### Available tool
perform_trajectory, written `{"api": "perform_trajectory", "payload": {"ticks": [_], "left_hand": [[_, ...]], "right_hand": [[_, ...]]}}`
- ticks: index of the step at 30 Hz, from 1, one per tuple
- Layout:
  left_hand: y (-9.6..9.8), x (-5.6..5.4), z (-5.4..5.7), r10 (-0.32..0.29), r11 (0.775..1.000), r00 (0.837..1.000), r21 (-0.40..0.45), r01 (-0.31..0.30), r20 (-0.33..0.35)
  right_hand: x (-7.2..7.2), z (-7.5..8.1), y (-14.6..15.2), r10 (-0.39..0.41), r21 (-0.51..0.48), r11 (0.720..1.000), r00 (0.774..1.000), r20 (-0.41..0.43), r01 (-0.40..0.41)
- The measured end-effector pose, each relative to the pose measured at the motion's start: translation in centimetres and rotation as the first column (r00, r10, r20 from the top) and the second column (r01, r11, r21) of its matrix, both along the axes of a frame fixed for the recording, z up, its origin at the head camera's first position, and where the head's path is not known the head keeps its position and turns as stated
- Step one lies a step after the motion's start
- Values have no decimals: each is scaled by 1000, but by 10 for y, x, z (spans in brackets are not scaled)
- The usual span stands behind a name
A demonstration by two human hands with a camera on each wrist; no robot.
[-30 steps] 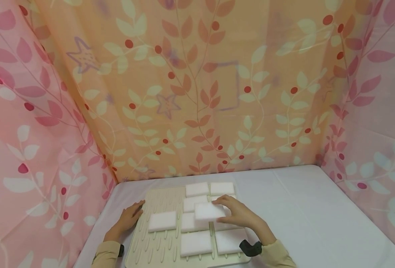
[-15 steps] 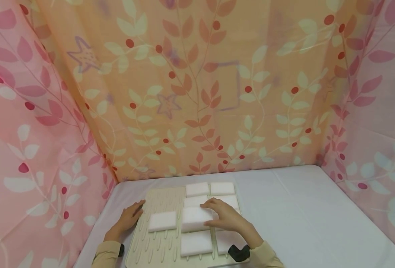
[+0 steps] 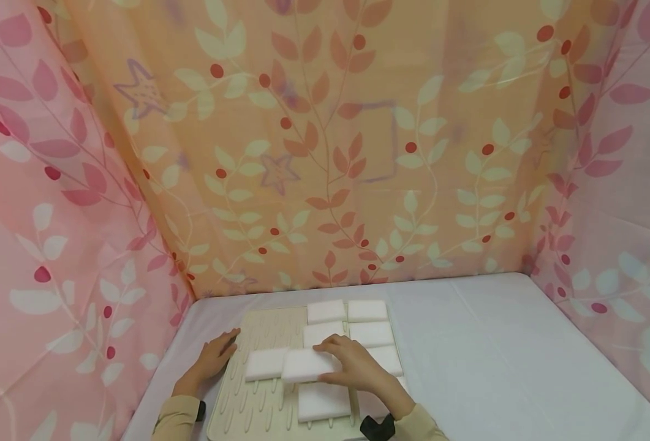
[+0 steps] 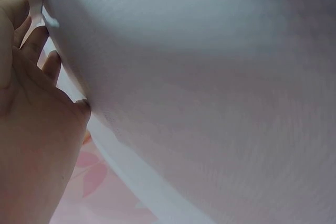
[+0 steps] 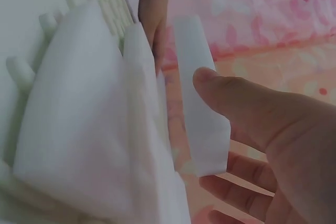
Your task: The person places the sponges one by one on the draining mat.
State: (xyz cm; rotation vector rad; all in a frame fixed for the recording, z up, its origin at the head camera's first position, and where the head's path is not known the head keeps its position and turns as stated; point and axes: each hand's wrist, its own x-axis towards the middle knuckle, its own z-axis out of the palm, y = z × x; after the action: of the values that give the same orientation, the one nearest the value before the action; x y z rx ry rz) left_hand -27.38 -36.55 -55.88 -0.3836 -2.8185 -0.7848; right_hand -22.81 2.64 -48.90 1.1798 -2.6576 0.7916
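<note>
In the head view my right hand (image 3: 352, 364) pinches a white sponge block (image 3: 307, 366) between thumb and fingertips, just above a cream pegged board (image 3: 269, 324). The right wrist view shows this sponge edge-on, apart from the sponges on the board. Another white sponge (image 3: 266, 364) lies on the board just left of the held one. Several more lie in two columns on the right half, including a front sponge (image 3: 325, 402); my right hand and forearm partly cover some. My left hand (image 3: 212, 356) touches the board's left edge with extended fingers.
A white-covered table (image 3: 495, 355) extends to the right of the board. Patterned curtains rise around it: an orange back curtain (image 3: 440, 214), a pink left curtain (image 3: 27, 233) and a pink right curtain (image 3: 633, 214).
My right hand has carried the held sponge leftward across the board, from the right columns to beside the lone left sponge. My left hand has stayed at the board's edge.
</note>
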Motion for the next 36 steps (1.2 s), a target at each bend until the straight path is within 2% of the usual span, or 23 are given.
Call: {"api": "perform_trajectory", "payload": {"ticks": [5,17,24,31,36], "left_hand": [[0,0,1,4,1000,1000,-8,-4,17],[2,2,0,13,1000,1000,-12,-13,-14],[2,3,3,19,1000,1000,-15,-19,12],[2,4,5,12,1000,1000,-12,-12,10],[3,3,6,11,1000,999,-13,-11,32]], "right_hand": [[4,-3,-13,-9,7,1000,1000,-9,9],[18,-9,-45,30,4,1000,997,-70,-29],[24,-12,-63,38,-16,999,995,-92,-39],[32,-17,-82,12,11,1000,998,-70,-11],[34,-22,-91,0,49,999,995,-98,5]]}}
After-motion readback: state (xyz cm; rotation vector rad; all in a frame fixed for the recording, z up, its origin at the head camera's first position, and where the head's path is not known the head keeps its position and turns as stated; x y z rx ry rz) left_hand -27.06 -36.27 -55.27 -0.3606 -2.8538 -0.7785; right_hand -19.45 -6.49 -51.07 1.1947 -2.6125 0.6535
